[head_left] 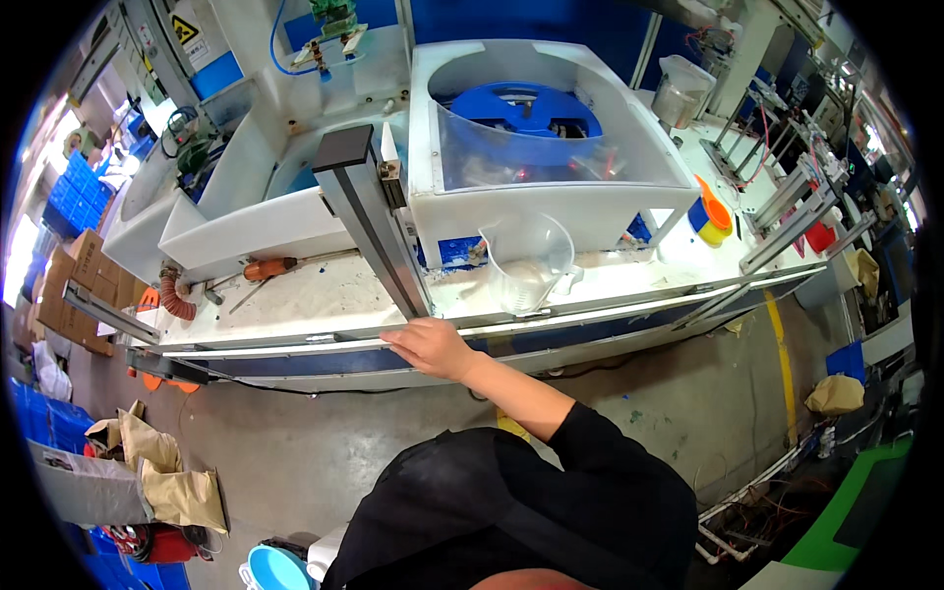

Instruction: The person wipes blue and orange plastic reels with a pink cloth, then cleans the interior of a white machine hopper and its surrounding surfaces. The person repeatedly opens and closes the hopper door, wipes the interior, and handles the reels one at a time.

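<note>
Hand: our right hand [433, 349] is at the foot of the metal post [369, 226], by the front edge of the desk [295, 300].
Fingers: they look bent in a little; we cannot tell if they hold the post or just rest by it. We do not see our left hand.
Post: it sticks up at the front edge, with a dark cap [346, 147] on top.
Pinch: if our fingers slip, we think the hard edge could scrape them.
Jug: the clear jug [529, 270] stands upright right of the post, near the edge. If our arm swings that way, it could tip and fall.
Tool: the orange tool [270, 268] lies left of the post; a bump could roll it.
Cable: the black cable [344, 391] hangs below the edge and might catch us.
Room: grey floor [629, 413] lies on our side, so we can pull back. Ahead, the big white box [425, 128] leaves less room.
</note>
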The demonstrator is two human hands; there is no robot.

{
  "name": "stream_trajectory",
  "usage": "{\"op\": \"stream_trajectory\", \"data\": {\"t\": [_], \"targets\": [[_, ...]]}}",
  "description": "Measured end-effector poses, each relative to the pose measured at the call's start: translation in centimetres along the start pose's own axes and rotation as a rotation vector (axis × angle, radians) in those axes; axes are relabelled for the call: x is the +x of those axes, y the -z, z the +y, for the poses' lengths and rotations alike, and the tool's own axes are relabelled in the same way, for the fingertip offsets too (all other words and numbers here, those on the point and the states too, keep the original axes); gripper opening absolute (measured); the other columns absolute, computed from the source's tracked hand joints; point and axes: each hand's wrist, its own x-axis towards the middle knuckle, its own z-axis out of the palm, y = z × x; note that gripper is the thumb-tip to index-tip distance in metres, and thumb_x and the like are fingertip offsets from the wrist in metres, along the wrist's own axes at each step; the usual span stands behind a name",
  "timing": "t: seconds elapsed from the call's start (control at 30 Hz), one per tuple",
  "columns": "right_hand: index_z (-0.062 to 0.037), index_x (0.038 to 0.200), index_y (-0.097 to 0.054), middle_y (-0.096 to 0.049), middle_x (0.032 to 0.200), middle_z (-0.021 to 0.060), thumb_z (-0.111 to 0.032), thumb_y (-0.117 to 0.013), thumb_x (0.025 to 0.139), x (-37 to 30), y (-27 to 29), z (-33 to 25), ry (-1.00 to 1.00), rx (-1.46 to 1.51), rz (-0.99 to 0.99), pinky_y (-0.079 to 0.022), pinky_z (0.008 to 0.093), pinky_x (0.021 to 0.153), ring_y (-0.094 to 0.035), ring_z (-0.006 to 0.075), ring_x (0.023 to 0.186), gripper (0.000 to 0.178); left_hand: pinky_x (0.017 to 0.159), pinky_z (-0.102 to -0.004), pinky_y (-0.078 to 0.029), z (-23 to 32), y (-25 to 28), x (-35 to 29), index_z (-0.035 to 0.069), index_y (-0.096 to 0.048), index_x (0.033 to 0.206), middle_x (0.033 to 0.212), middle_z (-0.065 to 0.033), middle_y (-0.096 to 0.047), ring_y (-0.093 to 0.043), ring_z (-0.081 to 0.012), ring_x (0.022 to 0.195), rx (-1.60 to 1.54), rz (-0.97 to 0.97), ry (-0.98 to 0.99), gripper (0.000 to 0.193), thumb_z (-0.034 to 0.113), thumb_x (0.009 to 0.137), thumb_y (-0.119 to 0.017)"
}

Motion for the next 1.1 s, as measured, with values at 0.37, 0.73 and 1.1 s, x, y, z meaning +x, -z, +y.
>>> {"op": "stream_trajectory", "data": {"t": [0.37, 0.73, 1.1], "targets": [[-0.0105, 0.095, -0.064, -0.058, 0.062, -0.0006, -0.015, -0.070, 0.077, -0.2, -3.3, 2.0, 0.051, -0.149, 0.071, -0.045, 0.0292, 0.047, -0.059, 0.0153, 0.055, 0.020, 0.081, -0.0381, -0.049, 1.1, 1.6, -0.8, -0.001, -0.051, 0.115, 0.102, -0.0175, -0.061, -0.059, -0.0279, 0.095, 0.043, 0.097, 0.005, 0.031, 0.017, 0.089, -0.050], [-0.0054, 0.103, -0.066, -0.059, 0.066, 0.0063, -0.012, -0.074, 0.072, 0.9, -4.7, -0.9, -0.097, -0.029, -0.002, -0.044, 0.0298, 0.047, -0.056, 0.0208, 0.053, 0.032, 0.092, -0.0342, -0.046, 25.1, -9.0, -1.1, -0.001, -0.047, 0.119, 0.112, -0.0138, -0.056, -0.055, -0.0220, 0.106, 0.304, -0.271, -0.818, 0.049, 0.028, 0.083, -0.062], [-0.0091, 0.124, -0.048, -0.046, 0.130, 0.0297, 0.000, -0.061, 0.081, 20.9, -25.2, -11.9, -0.102, 0.473, 0.191, -0.045, 0.0474, 0.092, -0.054, 0.0414, 0.112, 0.046, 0.097, -0.0387, -0.041, 55.6, -11.1, -4.4, -0.003, -0.028, 0.142, 0.134, -0.0262, -0.045, -0.052, -0.0395, 0.115, 0.803, -1.666, -1.313, 0.073, 0.035, 0.087, -0.057]]}}
